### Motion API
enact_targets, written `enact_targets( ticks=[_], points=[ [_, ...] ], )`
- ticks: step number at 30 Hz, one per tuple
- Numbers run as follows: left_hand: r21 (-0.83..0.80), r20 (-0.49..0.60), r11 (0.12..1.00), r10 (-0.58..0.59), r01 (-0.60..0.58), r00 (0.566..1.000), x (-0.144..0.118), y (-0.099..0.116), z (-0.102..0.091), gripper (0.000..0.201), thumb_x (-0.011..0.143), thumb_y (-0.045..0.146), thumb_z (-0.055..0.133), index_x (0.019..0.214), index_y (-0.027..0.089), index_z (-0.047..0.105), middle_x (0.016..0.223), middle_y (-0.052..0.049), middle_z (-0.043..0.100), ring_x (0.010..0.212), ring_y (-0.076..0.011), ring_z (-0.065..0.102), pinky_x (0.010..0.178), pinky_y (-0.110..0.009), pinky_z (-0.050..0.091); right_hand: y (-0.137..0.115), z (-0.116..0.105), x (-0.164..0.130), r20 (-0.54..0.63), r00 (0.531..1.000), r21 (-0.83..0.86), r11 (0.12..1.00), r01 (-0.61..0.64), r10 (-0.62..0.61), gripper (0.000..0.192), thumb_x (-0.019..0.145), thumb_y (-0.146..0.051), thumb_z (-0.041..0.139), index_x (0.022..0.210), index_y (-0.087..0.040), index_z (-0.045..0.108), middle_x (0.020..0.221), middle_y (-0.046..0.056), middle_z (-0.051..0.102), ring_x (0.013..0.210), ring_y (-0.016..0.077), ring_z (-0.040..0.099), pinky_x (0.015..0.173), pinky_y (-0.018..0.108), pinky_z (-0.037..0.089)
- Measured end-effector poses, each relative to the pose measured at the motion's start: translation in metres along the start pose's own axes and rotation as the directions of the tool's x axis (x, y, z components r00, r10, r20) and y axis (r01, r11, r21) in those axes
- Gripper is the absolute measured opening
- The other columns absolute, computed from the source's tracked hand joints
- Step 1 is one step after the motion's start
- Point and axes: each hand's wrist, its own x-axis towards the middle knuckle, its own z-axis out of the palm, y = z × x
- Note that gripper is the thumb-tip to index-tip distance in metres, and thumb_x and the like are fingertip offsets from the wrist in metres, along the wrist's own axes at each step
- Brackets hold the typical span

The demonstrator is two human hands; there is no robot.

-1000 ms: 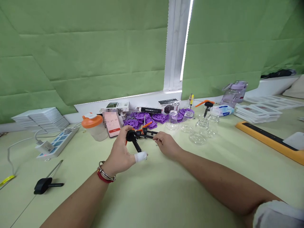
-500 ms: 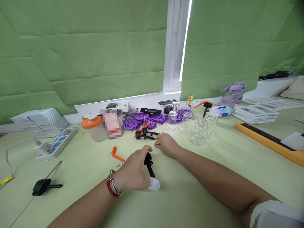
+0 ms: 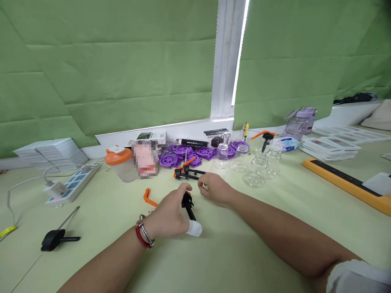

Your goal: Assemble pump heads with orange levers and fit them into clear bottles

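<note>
My left hand (image 3: pixel 171 212), its thumb tip wrapped in white, curls around a black plastic part with a rod-like stem (image 3: pixel 190 211). The stem shows between thumb and fingers and points toward me. Just behind it lies an orange bent piece (image 3: pixel 148 197). My right hand (image 3: pixel 216 188) rests low over the table with its fingers curled in. Whatever is in those fingers, if anything, is hidden. Close by its fingertips are the stem ends of two black parts (image 3: pixel 190 176) with orange pieces, lying side by side.
Purple wheel-like parts (image 3: pixel 169 160) lie along the back, beside clear glass cups (image 3: pixel 259 171). An orange-lidded cup (image 3: pixel 119 167) and a power strip (image 3: pixel 75 183) stand left. Another black part (image 3: pixel 53 240) lies front left. A yellow-black tool (image 3: pixel 342 183) lies right.
My left hand has shifted slightly left and away from me, the black part moving with it. My right hand stays nearly in place, its fingers slightly more curled.
</note>
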Motion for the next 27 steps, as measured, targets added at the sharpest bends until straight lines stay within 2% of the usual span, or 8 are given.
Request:
enact_targets(
  ticks=[2,5,10,13,15,20,23,27],
  points=[
    [-0.088,0.033,0.996,0.011,-0.008,0.999,0.002,-0.002,-0.003,0.074,0.054,0.038,0.078,0.113,0.025,0.036,0.096,-0.002,0.05,0.081,-0.019,0.05,0.071,-0.033,0.043,-0.006,-0.005,-0.003,-0.001,0.995,0.322,0.941,-0.099,0.105,0.013,0.072,-0.011,0.054,0.081,-0.014,0.062,0.07,0.003,0.062,0.063,0.0124,0.052,0.06,0.025,0.039],
    [-0.224,0.062,0.975,0.011,0.003,0.998,0.003,-0.004,-0.008,0.068,0.056,0.033,0.078,0.109,0.025,0.036,0.093,0.0,0.048,0.078,-0.0155,0.047,0.069,-0.029,0.042,-0.017,-0.014,-0.007,0.087,0.98,0.682,0.706,-0.19,0.18,0.018,0.072,-0.016,0.059,0.089,-0.014,0.065,0.073,0.003,0.064,0.061,0.0105,0.053,0.056,0.024,0.041],
    [-0.372,0.099,0.927,-0.006,0.043,0.995,0.003,-0.004,-0.011,0.061,0.058,0.024,0.075,0.106,0.025,0.037,0.091,0.002,0.047,0.076,-0.0139,0.045,0.066,-0.027,0.04,-0.033,-0.024,-0.013,0.229,0.968,0.847,0.469,-0.25,0.103,0.02,0.069,-0.026,0.07,0.083,-0.012,0.069,0.065,0.001,0.062,0.055,0.0088,0.051,0.055,0.026,0.043],
    [-0.443,0.132,0.895,0.02,0.041,0.991,0.003,-0.004,-0.012,0.06,0.056,0.02,0.074,0.104,0.025,0.039,0.088,0.002,0.047,0.08,-0.015,0.045,0.069,-0.028,0.039,-0.039,-0.026,-0.016,0.254,0.965,0.832,0.494,-0.254,0.068,0.018,0.069,-0.026,0.07,0.08,-0.012,0.068,0.063,0.0,0.06,0.055,0.009,0.051,0.055,0.025,0.044],
    [-0.483,0.149,0.875,0.036,0.041,0.988,0.002,-0.004,-0.011,0.06,0.055,0.019,0.075,0.103,0.025,0.04,0.088,0.003,0.047,0.083,-0.0162,0.046,0.072,-0.029,0.04,-0.042,-0.028,-0.018,0.224,0.974,0.788,0.582,-0.202,0.034,0.013,0.072,-0.024,0.067,0.079,-0.013,0.068,0.064,0.0,0.06,0.056,0.0091,0.051,0.056,0.025,0.044],
    [-0.497,0.157,0.867,0.08,0.009,0.984,0.001,0.0,-0.01,0.058,0.053,0.019,0.076,0.102,0.023,0.044,0.092,0.001,0.047,0.085,-0.0164,0.045,0.075,-0.031,0.04,-0.049,-0.033,-0.021,0.036,0.964,0.514,0.832,0.208,-0.263,0.008,0.08,-0.016,0.061,0.079,-0.016,0.068,0.077,0.002,0.064,0.072,0.0116,0.057,0.069,0.025,0.045],
    [-0.505,0.177,0.863,0.101,0.003,0.979,0.0,0.004,-0.009,0.061,0.054,0.017,0.076,0.105,0.023,0.044,0.089,0.002,0.048,0.081,-0.0149,0.045,0.075,-0.031,0.041,-0.049,-0.029,-0.021,0.0,0.917,0.382,0.847,0.369,-0.399,0.008,0.082,-0.017,0.06,0.079,-0.017,0.067,0.082,0.004,0.064,0.078,0.0133,0.058,0.074,0.026,0.046],
    [-0.502,0.181,0.865,0.091,0.012,0.979,0.001,0.004,-0.008,0.063,0.054,0.017,0.076,0.107,0.023,0.043,0.087,0.003,0.049,0.078,-0.0143,0.045,0.073,-0.03,0.042,-0.045,-0.021,-0.02,-0.017,0.884,0.277,0.848,0.452,-0.466,0.009,0.084,-0.02,0.058,0.08,-0.018,0.066,0.084,0.005,0.064,0.081,0.014,0.059,0.074,0.026,0.047]
  ],
)
